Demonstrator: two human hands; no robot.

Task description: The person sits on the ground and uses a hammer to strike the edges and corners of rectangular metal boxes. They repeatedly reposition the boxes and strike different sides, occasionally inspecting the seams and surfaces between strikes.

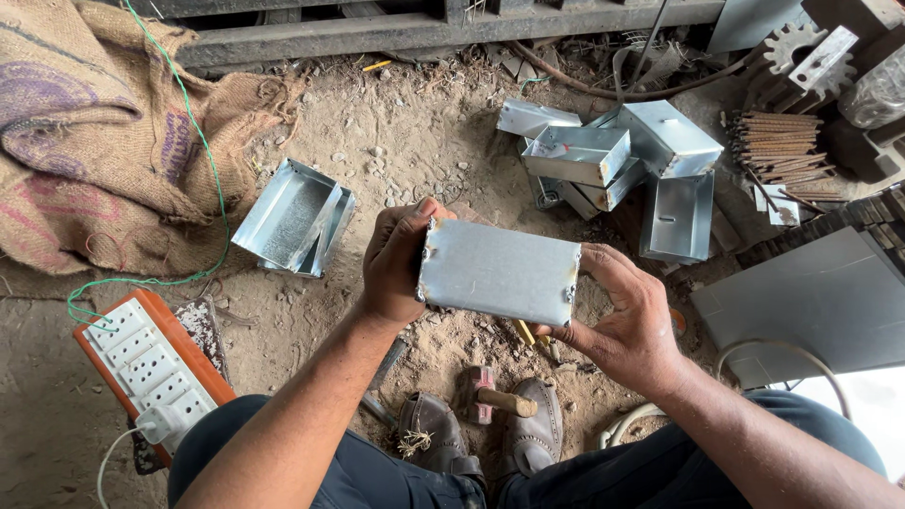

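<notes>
A rectangular sheet-metal box (498, 270) with scorched corners is held up in front of me, its flat side toward the camera. My left hand (396, 264) grips its left end, thumb over the top corner. My right hand (627, 320) grips its right end from below and behind. Both hands hold it above the dirt floor, over my shoes.
Two nested metal boxes (294, 219) lie on the dirt at left, a pile of several more (622, 160) at upper right. A bundle of welding rods (778, 151), a hammer (495, 399) by my shoes (533, 434), a white-and-orange power strip (151, 369), burlap sacks (94, 132), and a grey sheet (820, 302) surround me.
</notes>
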